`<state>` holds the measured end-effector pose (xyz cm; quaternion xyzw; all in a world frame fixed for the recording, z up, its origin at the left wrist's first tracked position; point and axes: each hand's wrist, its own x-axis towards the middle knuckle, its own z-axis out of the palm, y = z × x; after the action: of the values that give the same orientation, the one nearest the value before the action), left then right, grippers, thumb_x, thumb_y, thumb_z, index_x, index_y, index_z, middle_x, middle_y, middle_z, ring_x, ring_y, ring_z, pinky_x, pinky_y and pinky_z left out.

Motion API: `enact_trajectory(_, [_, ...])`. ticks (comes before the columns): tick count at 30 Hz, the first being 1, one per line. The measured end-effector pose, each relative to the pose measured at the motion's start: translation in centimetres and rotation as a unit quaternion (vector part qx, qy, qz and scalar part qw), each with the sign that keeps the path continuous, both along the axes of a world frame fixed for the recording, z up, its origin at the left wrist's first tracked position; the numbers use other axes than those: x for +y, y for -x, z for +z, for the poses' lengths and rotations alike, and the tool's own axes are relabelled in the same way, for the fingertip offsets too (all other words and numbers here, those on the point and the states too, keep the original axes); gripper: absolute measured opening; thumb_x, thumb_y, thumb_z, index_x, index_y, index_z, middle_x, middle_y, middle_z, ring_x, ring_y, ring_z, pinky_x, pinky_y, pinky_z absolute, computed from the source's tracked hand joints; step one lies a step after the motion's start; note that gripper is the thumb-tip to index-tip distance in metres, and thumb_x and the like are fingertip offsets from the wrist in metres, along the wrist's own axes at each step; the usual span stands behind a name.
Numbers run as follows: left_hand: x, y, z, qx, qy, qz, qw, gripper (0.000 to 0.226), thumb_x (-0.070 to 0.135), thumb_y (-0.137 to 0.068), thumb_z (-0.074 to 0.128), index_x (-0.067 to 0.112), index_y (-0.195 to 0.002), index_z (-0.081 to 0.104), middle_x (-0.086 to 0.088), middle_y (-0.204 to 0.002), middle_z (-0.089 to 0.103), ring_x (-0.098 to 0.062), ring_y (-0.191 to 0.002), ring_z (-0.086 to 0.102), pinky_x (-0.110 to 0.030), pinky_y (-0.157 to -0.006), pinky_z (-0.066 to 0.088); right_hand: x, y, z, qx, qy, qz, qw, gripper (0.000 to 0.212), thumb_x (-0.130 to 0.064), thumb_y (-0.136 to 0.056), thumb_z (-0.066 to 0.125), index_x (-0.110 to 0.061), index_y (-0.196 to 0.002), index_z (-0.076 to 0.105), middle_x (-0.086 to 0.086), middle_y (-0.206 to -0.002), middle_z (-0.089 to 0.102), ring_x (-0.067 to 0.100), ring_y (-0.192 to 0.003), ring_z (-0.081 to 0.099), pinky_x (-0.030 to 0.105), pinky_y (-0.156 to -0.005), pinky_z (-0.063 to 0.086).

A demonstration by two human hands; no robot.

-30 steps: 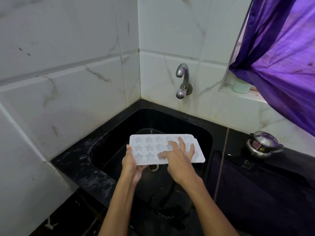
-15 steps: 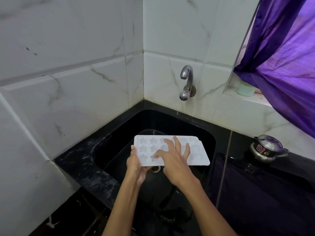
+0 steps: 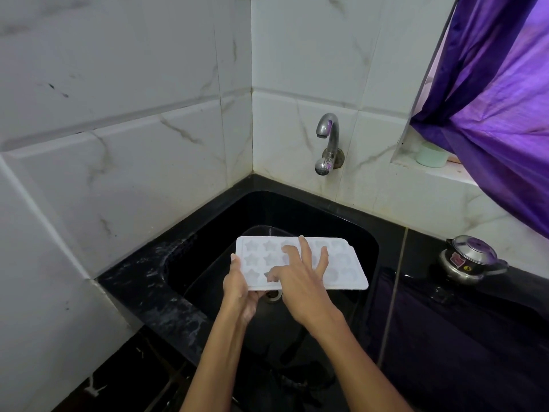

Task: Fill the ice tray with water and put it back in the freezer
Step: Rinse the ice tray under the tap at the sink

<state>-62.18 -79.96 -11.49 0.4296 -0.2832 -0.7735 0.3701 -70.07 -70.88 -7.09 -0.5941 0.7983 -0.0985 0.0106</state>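
Fingers [image 3: 303, 248] of the right hand [image 3: 300, 281] are spread and nearly straight, their tips resting on the top face of the ice tray [image 3: 341, 269], with the thumb down near the front row of moulds. The left hand [image 3: 239, 288] grips the tray's left front corner, thumb on the upper rim and the other fingers curled underneath.

The ice tray is white plastic, rectangular, with rows of star-shaped cavities; whether any hold water cannot be told. It is held about level, in the air above the basin of the black sink [image 3: 368, 245], its right end unsupported and reaching toward the sink's right wall. The drain [image 3: 273, 295] shows just under its front edge.

The metal tap [image 3: 328, 144] comes out of the tiled back wall, above and behind the tray, well apart from it, with open space between spout and tray. A tiled wall closes the left side just past the counter edge. To the right, the black counter carries a small steel pot [image 3: 469, 261], and a purple curtain [image 3: 499, 99] hangs above it.
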Motion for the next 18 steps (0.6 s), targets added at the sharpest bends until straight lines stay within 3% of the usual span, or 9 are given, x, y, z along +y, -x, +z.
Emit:
enact_trajectory(8, [0.1,0.0,0.1,0.005,0.002,-0.003,1.0,0.046,0.048,-0.098,0.033,0.012,-0.098,0.062,-0.013,-0.091,0.074,-0.03,-0.08,0.072,-0.039,-0.063,0.057,0.1,0.1,0.5,0.002,0.0,0.006,1.0,0.044,0.0,-0.08,0.066,-0.029,-0.113,0.063,0.01,-0.151,0.019,0.034,-0.143,-0.018,0.059,-0.104,-0.023])
enact_trajectory(13, [0.2,0.2,0.0,0.004,0.011,-0.01,1.0,0.048,0.048,-0.098,0.031,0.013,-0.098,0.063,-0.011,-0.085,0.075,-0.028,-0.079,0.073,-0.038,-0.061,0.057,-0.3,-0.4,0.8,-0.031,0.046,0.006,0.998,0.05,0.009,-0.076,0.06,-0.025,-0.111,0.045,0.007,-0.144,0.023,0.03,-0.144,-0.013,0.058,-0.111,-0.015])
enact_trajectory(18, [0.4,0.4,-0.1,-0.002,0.013,-0.012,1.0,0.049,0.05,-0.098,0.031,0.014,-0.096,0.064,-0.01,-0.081,0.075,-0.026,-0.076,0.073,-0.034,-0.057,0.056,-1.0,-1.5,0.9,-0.016,0.026,0.045,0.999,0.048,-0.001,-0.081,0.065,-0.032,-0.117,0.057,0.008,-0.154,0.013,0.03,-0.143,-0.018,0.057,-0.108,-0.019])
